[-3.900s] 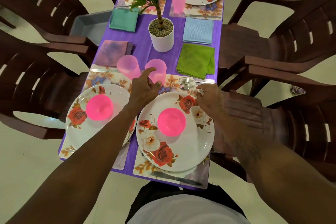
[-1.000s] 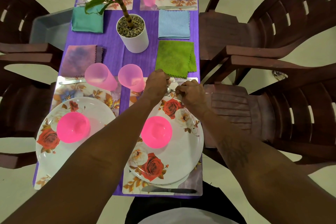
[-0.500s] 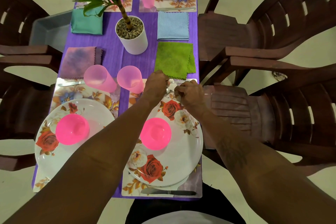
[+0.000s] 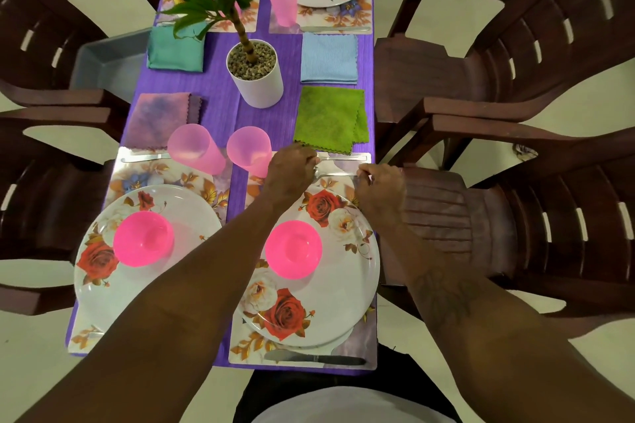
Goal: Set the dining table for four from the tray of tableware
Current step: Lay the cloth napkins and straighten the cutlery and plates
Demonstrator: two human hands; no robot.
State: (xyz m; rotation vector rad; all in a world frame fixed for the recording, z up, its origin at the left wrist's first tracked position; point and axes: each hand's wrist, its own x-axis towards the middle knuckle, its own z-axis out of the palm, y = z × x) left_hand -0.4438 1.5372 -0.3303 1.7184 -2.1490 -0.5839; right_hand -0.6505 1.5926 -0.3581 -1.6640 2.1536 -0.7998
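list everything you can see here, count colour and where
plates: three in clear view, white with roses, two near, one far right
bowls: three in clear view, pink, one on each plate
tumblers: three, translucent pink, two mid-table, one far
napkins: four, green, blue, teal, mottled purple, around the plant
placemats: four, floral, under the plates
knife: one, dark handle, near edge
fork: one, steel, beyond the near right plate
tray: one, grey, left of the table
potted plant: one, white pot, centre
chairs: four, brown, two each side
left hand: fingers curled at the fork's head
right hand: pinches the fork's handle
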